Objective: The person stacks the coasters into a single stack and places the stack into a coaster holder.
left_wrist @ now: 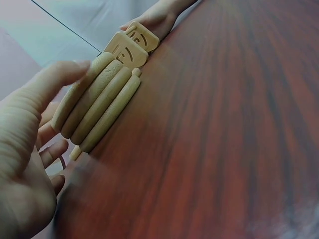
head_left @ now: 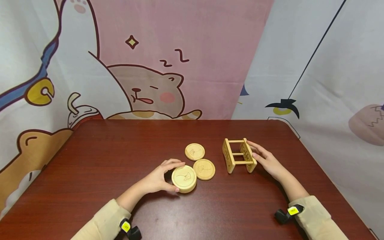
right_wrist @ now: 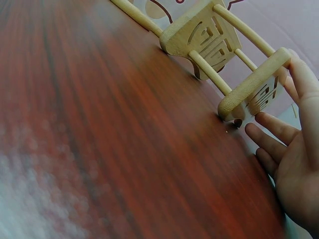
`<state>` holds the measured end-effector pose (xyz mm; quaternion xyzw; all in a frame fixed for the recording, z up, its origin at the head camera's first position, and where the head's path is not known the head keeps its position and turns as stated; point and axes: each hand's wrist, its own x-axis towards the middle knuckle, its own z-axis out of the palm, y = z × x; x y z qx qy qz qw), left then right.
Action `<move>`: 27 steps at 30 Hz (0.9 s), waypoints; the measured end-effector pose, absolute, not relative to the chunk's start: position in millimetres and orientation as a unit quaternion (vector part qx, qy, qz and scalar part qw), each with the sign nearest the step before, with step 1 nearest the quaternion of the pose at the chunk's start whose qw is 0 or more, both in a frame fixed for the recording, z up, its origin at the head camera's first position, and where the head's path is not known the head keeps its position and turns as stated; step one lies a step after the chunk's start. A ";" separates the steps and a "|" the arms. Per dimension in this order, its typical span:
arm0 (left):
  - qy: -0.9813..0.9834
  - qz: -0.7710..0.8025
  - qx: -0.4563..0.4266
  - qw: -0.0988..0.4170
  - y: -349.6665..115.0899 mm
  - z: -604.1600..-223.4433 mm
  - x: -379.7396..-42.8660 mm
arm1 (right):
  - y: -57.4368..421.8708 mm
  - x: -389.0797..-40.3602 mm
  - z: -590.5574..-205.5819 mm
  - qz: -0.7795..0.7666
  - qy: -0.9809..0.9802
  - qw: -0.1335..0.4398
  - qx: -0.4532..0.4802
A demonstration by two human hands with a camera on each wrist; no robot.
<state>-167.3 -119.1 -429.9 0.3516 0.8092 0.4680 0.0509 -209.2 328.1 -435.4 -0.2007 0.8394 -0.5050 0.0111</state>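
Note:
My left hand (head_left: 156, 179) grips a stack of round wooden coasters (head_left: 184, 178) by its sides, thumb at the near side and fingers at the far side. Several layers show in the left wrist view; whether the bottom one touches the table cannot be told. A ginkgo leaf is engraved on the top coaster. Two loose coasters lie flat just right of the stack, a near coaster (head_left: 204, 169) and a far coaster (head_left: 195, 151). At the right, the wooden coaster rack (head_left: 229, 156) stands upright. My right hand (head_left: 270, 163) touches its right side panel (right_wrist: 254, 87) with extended fingers.
Everything is on a dark red-brown wooden table (head_left: 120, 143). Behind it hangs a cartoon-printed cloth (head_left: 216, 50), which continues along both sides. A black wrist camera (head_left: 135, 233) sits on the left sleeve, another wrist camera (head_left: 282, 216) on the right.

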 end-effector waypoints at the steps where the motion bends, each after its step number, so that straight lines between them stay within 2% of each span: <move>1: 0.808 0.471 0.351 0.051 -119.8 -431.6 -168.7 | 328.1 -209.2 -435.4 -0.507 0.839 0.012 -0.199; 9: 0.796 0.495 0.345 0.048 -120.2 -432.7 -174.1 | 327.6 -209.9 -435.6 -0.510 0.837 0.012 -0.198; 13: 0.794 0.504 0.337 0.053 -117.9 -417.7 -169.6 | 327.1 -209.6 -435.2 -0.508 0.838 0.010 -0.199; 19: 0.796 0.502 0.335 0.049 -122.2 -430.9 -182.2 | 327.2 -209.3 -435.4 -0.509 0.836 0.006 -0.203; 27: 0.804 0.497 0.325 0.040 -118.2 -425.0 -192.4 | 326.9 -208.9 -434.9 -0.500 0.842 0.004 -0.204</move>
